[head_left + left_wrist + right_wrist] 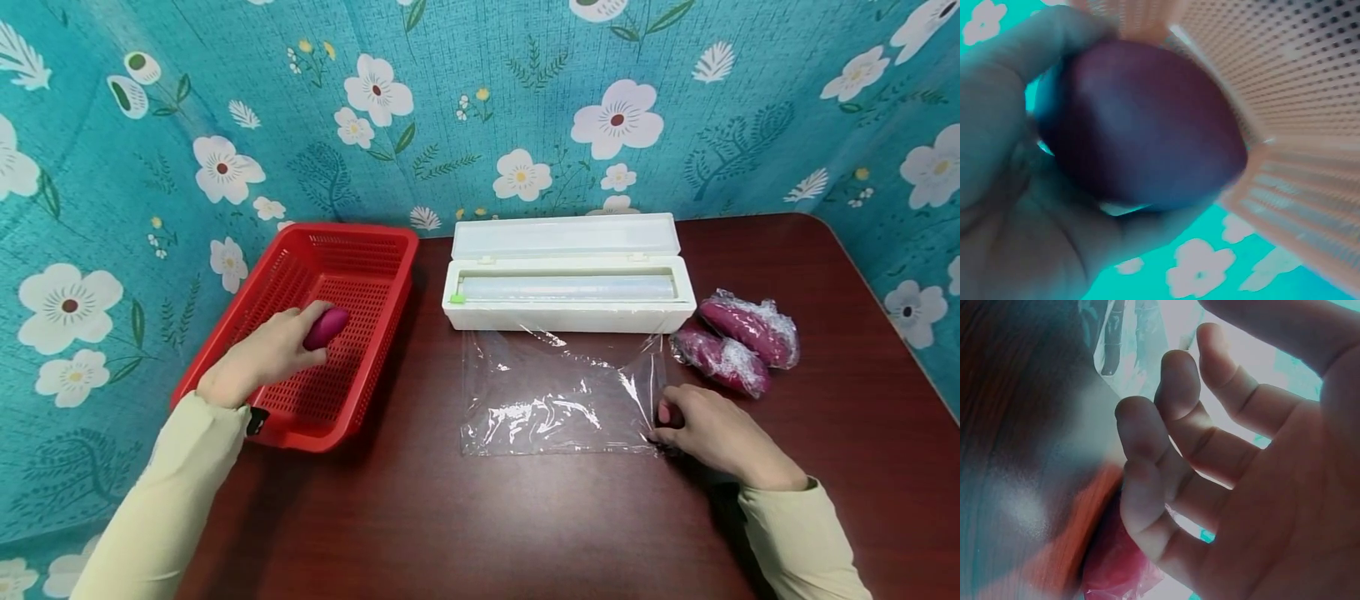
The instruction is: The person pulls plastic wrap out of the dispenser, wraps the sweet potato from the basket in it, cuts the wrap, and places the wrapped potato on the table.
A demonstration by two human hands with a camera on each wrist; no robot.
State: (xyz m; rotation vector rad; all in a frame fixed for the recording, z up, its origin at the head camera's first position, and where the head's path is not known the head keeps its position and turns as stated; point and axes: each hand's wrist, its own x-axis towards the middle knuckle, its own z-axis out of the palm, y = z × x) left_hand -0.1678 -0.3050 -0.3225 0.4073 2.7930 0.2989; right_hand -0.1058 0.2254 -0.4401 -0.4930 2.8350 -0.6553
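My left hand (273,350) grips a purple sweet potato (326,327) over the red basket (367,379). In the left wrist view, thumb and fingers curve around the smooth, rounded sweet potato (1154,125). A sheet of clear plastic wrap (555,400) lies on the table, drawn out from the white wrap box (570,318). At the sheet's lower right corner is my right hand (720,433). Its fingers (1141,434) are loosely bent in the right wrist view, with nothing visible held between them and the wrap near their tips.
Two wrapped sweet potatoes (750,329) lie to the right of the box, just beyond my right hand. The box's lid (566,237) is raised, and a roll of wrap (570,287) sits inside. Floral cloth (465,108) hangs behind the brown table (487,525).
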